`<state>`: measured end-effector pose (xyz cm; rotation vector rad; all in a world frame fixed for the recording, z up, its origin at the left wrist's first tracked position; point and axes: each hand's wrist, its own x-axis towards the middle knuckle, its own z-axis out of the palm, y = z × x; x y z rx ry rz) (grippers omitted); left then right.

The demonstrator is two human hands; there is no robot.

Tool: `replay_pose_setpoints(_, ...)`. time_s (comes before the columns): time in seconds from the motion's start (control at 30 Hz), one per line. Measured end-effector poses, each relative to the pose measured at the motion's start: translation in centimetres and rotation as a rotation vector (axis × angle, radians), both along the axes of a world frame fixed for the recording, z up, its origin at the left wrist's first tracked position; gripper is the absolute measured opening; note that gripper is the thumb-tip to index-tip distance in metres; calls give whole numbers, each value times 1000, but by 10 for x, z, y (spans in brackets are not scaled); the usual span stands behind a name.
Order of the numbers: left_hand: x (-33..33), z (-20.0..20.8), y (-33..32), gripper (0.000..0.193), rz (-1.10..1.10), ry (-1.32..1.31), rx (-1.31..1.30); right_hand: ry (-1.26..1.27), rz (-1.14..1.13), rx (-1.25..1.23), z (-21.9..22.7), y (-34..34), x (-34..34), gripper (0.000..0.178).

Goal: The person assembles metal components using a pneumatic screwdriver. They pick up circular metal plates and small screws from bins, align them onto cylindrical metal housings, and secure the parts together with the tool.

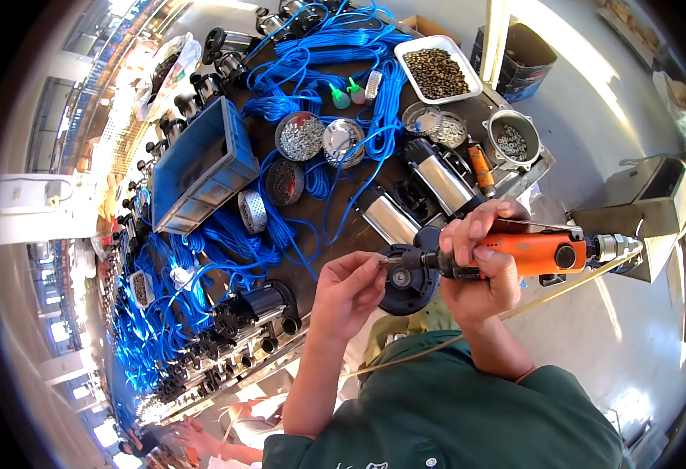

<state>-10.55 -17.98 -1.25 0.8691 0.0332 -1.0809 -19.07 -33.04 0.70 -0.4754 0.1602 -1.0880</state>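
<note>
An orange air screwdriver [532, 252] lies sideways in my right hand [480, 285], whose fingers wrap round its body. The tool's bit [412, 259] points left, toward my left hand [348, 291]. My left thumb and forefinger pinch at the tip of the bit; the small metal piece there is too small to name. Just behind and below the bit is a black round pump end [402, 285] with a central hole. Two steel-bodied pumps [441, 178] lie on the bench beyond my hands.
A second orange air tool [481, 167] rests by a metal pot [512, 117] of nuts or washers. A white tray [474, 76] of brass-coloured parts, bowls of screws [300, 136], blue cable coils [319, 59] and a blue crate [241, 156] crowd the bench. Another person's hands [196, 438] show lower left.
</note>
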Motion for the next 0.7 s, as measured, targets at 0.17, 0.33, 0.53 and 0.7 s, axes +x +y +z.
replay_pose_setpoints(0.17,1,-4,-13,16,-20,-108,73,33,-41,-70,-3,-9,-7,42)
replay_pose_setpoints(0.33,6,-3,-30,19,-129,-96,89,53,-100,20,-2,-22,-14,41)
replay_pose_setpoints(0.53,7,-7,-48,19,-170,-135,133,79,-165,31,-10,-32,-20,42)
replay_pose_setpoints(0.7,11,-14,-52,20,-242,-150,165,49,-169,0,-18,-36,-22,44)
